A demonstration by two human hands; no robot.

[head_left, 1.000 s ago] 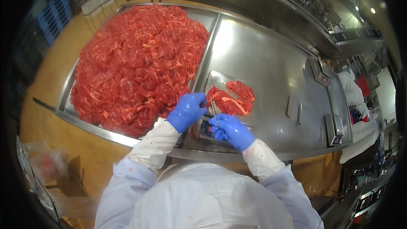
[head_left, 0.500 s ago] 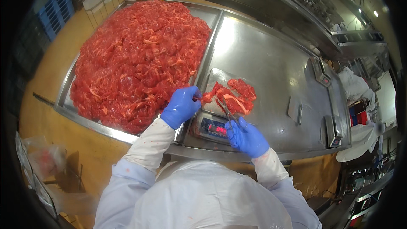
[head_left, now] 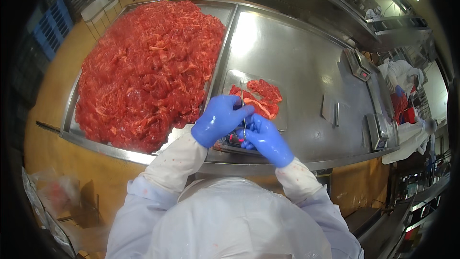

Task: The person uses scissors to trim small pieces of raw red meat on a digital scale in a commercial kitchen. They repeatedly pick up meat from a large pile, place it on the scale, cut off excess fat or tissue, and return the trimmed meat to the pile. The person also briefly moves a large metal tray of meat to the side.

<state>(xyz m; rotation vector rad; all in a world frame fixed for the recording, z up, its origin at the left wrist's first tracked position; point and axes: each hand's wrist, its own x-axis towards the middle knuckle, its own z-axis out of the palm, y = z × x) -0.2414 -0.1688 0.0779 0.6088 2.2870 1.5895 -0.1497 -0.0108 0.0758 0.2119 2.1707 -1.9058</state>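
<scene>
My right hand (head_left: 268, 139), in a blue glove, is closed on the handles of metal scissors (head_left: 242, 95), whose blades point away over the meat. My left hand (head_left: 215, 121), also gloved in blue, meets it from the left, its fingers curled in beside the scissors; whatever it grips is hidden. Just beyond both hands, pieces of raw red meat (head_left: 265, 91) with a pale strip of fat lie on a weighing scale's steel plate (head_left: 280, 119). The scale's lit red display (head_left: 235, 138) is partly covered by my hands.
A large heap of raw meat (head_left: 148, 67) fills the steel tray on the left. Across the steel table (head_left: 302, 62), at the right, stand two more scales (head_left: 357, 65) and a small upright metal plate (head_left: 330, 110). Beyond the right end, a person in white (head_left: 401, 74) works.
My left hand has moved right, up against the scissors and my right hand. The scissors now point straight ahead. The meat strip it held out is no longer visible, and the view has shifted slightly.
</scene>
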